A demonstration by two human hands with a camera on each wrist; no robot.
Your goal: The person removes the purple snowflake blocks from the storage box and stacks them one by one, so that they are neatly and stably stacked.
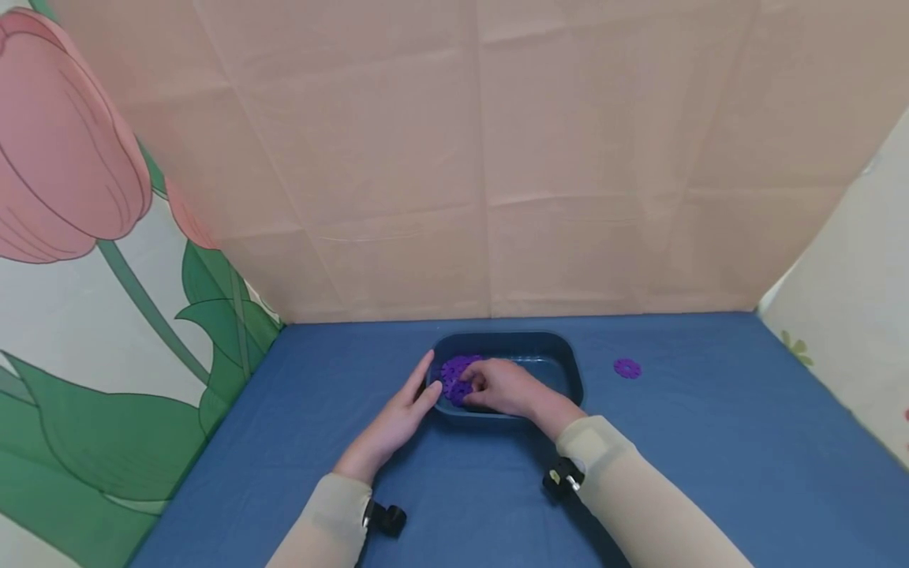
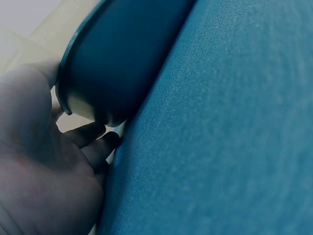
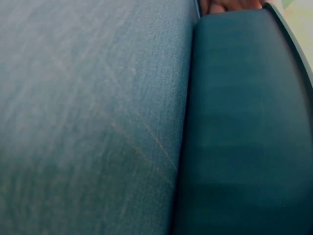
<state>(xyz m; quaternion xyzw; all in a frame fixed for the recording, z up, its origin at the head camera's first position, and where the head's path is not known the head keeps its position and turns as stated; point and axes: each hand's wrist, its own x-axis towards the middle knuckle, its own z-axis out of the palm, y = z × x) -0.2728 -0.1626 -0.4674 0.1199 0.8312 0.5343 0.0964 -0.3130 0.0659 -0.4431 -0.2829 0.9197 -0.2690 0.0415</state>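
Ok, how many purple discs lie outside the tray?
1 visible: the purple disc on the blue cloth, to the right of the tray. The purple pieces inside overlap, and the right hand may hide some, so I can't count those.

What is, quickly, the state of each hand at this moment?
Left hand: open, touching the tray.
Right hand: curled at the purple pieces; whether it holds one cannot be told.

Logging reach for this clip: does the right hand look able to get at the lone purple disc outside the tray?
Probably yes: the purple disc lies uncovered on the blue cloth, nothing between it and the tray; the right hand, reaching into the tray, would just need to lift out.
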